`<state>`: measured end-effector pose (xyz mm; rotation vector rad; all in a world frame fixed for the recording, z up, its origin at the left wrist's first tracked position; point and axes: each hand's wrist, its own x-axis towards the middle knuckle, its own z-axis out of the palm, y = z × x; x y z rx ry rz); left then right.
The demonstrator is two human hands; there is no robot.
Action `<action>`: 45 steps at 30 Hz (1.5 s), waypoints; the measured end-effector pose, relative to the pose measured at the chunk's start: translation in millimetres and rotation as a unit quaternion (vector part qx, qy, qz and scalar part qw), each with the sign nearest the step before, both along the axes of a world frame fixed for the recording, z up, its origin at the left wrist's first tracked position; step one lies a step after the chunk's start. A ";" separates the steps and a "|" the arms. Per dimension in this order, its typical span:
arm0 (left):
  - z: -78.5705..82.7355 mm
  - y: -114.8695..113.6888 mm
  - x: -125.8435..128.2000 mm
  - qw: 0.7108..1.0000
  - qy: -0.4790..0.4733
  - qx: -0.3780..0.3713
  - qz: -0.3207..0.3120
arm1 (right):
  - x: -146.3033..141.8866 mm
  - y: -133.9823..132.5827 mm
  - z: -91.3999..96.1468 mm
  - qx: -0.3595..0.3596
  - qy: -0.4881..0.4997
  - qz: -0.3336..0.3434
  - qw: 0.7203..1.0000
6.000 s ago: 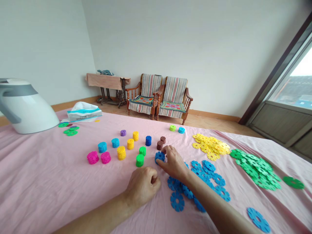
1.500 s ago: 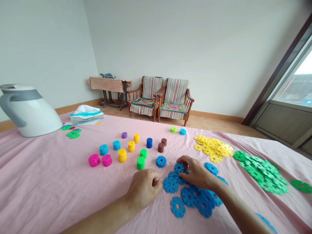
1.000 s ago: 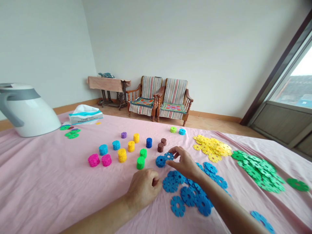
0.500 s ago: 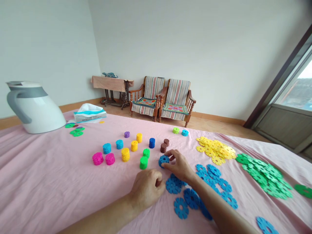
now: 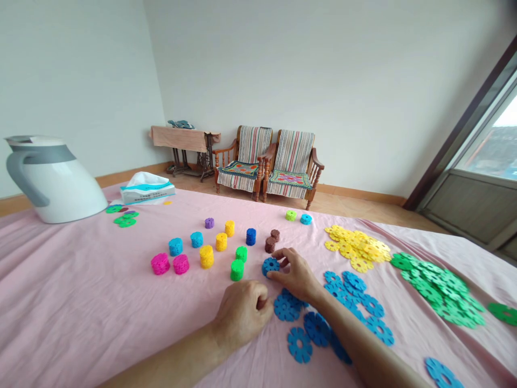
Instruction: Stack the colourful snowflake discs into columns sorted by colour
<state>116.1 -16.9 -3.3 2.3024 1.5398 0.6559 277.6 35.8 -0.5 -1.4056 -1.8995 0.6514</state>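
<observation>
My right hand (image 5: 297, 275) pinches a short stack of blue notched plastic discs (image 5: 270, 266) between thumb and fingers, low over the pink cloth. Left of it rests my left hand (image 5: 244, 312), its fingers curled into a loose fist. Whatever the fist may hold is hidden. Loose blue discs (image 5: 299, 345) lie under and around my right forearm, with one blue disc near the left thumb. Just beyond the held stack stand two brown stacks (image 5: 270, 244). Green stacks (image 5: 237, 270) stand to its left, a dark blue stack (image 5: 251, 236) farther back.
Yellow stacks (image 5: 206, 257), pink stacks (image 5: 160, 263) and light blue stacks (image 5: 175, 247) stand on the left. Loose yellow discs (image 5: 357, 245) and green discs (image 5: 440, 291) are heaped on the right. At the back left are a white jug (image 5: 67, 186) and a tissue box (image 5: 147, 193).
The view has shifted very slightly. Both hands keep nearly the same pose, the right still on the blue stack.
</observation>
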 end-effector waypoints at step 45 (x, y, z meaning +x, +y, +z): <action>6.3 7.5 1.2 0.924 -0.352 -0.149 -0.030 | 12.4 -36.1 45.5 -0.019 0.033 0.179 0.983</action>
